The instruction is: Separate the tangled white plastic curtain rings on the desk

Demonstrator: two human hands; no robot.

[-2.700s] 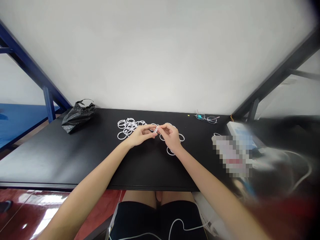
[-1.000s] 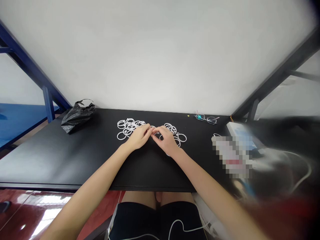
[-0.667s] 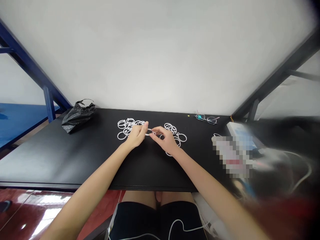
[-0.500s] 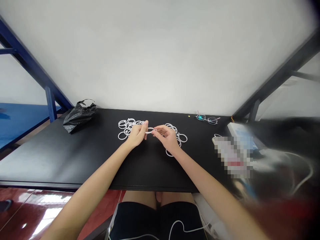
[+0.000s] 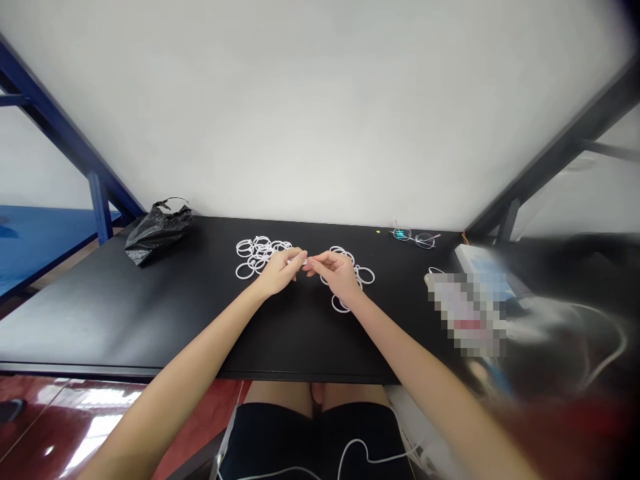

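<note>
My left hand (image 5: 278, 273) and my right hand (image 5: 339, 272) meet above the middle of the black table (image 5: 150, 313). Both pinch the same small white ring (image 5: 301, 262) between thumb and fingertips, left hand on its left end, right hand on its right end. A heap of several white rings (image 5: 255, 255) lies just left of my left hand. A second group of white rings (image 5: 357, 275) lies under and behind my right hand, partly hidden by it, with one ring (image 5: 341, 306) beside my right wrist.
A crumpled black plastic bag (image 5: 156, 229) sits at the table's back left. A pair of glasses (image 5: 414, 237) lies at the back right. Blurred boxes and white cables (image 5: 505, 293) crowd the right end. A blue frame post (image 5: 100, 207) stands at the left.
My hands dropped to the table between the two heaps, then rose with a white ring stretched between them. Now the fingertips are closer together with the ring pinched between them.
</note>
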